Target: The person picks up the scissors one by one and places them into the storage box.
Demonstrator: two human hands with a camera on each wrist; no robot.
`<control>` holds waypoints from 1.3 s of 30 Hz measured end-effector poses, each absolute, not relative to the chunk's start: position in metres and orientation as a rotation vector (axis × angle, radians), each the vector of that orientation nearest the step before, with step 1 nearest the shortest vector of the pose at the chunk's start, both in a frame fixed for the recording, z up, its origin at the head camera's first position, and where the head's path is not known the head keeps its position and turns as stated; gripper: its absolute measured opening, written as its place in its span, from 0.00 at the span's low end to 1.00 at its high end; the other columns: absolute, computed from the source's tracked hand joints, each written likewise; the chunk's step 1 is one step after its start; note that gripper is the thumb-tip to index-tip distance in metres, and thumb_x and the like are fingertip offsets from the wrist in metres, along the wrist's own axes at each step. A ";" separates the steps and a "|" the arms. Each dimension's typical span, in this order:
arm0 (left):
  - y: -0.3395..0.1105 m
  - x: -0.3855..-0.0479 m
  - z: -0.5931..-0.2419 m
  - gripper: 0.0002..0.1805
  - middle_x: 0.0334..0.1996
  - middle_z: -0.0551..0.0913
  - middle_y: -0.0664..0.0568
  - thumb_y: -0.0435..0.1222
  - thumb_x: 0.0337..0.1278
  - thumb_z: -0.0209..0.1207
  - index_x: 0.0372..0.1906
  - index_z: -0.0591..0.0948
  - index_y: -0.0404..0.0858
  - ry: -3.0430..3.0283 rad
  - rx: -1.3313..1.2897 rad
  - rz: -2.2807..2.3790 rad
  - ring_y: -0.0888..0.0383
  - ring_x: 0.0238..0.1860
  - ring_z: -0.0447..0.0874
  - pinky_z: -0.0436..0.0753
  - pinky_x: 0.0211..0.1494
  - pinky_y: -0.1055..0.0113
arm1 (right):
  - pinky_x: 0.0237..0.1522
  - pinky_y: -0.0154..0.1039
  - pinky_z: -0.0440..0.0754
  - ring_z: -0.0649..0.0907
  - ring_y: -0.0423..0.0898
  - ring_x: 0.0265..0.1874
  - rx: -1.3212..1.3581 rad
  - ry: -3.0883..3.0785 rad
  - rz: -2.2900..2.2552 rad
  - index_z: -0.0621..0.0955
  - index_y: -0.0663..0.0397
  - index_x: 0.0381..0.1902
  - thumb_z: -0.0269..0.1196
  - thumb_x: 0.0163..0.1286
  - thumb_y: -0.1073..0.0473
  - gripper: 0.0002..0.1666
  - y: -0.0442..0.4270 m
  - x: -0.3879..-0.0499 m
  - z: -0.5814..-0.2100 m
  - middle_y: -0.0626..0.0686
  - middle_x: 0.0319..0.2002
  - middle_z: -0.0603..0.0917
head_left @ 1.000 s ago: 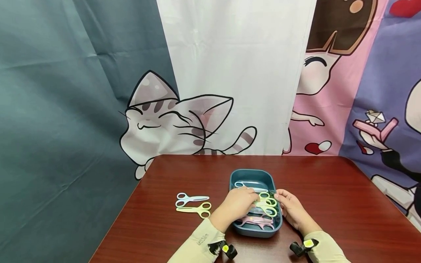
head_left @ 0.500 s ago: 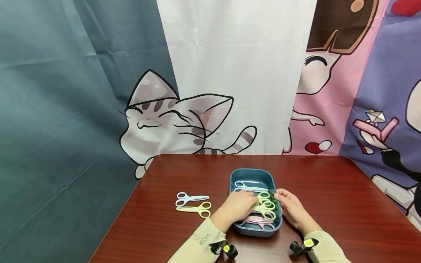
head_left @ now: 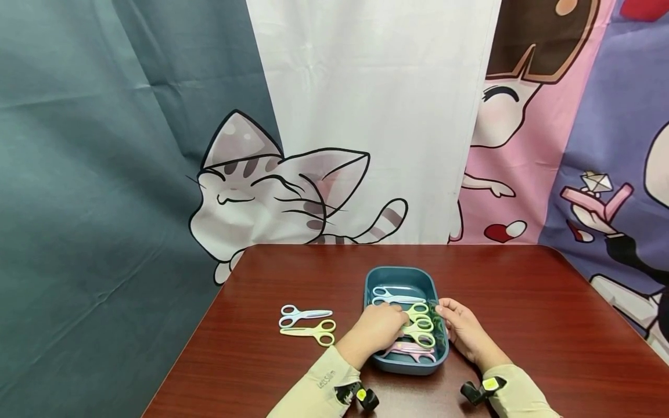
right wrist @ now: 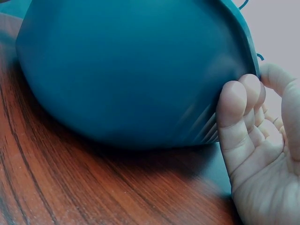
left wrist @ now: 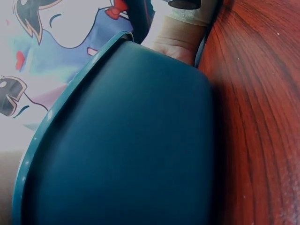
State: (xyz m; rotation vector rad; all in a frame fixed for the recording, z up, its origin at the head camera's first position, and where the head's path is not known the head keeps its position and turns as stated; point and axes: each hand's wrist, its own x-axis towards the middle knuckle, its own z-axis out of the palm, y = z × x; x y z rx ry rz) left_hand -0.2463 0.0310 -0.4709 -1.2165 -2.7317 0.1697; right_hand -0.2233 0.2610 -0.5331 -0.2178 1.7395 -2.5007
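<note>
A blue-green plastic box (head_left: pixel 405 367) stands on the table, holding several pairs of children's scissors. Inside it, my left hand (head_left: pixel 380 328) bends over yellow-green scissors (head_left: pixel 420 332) and grips their blade end; its fingertips are hidden from the head view. Pale blue scissors (head_left: pixel 405 300) lie at the far end of the box, pink scissors (head_left: pixel 410 348) at the near end. My right hand (head_left: pixel 462 328) pinches the right rim, with fingers against the outer wall (right wrist: pixel 154 84). The left wrist view holds mostly the box's outer side (left wrist: pixel 136 136).
Left of the box, another pale blue pair of scissors (head_left: pixel 308 316) and a yellow-green pair (head_left: pixel 313 333) lie on the reddish-brown table (head_left: pixel 251 377). A printed cloth (head_left: pixel 376 104) hangs behind the table.
The yellow-green scissors under my left hand have shifted slightly left, their handles moving off the box's right side. My right hand stays on the rim.
</note>
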 end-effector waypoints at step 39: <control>0.035 -0.251 -0.479 0.10 0.41 0.83 0.64 0.42 0.67 0.62 0.48 0.86 0.61 -2.812 -1.148 0.199 0.61 0.40 0.80 0.81 0.36 0.63 | 0.24 0.28 0.80 0.82 0.36 0.26 -0.224 1.744 -2.485 0.72 0.62 0.46 0.50 0.81 0.64 0.05 0.261 -0.222 -0.530 0.47 0.33 0.83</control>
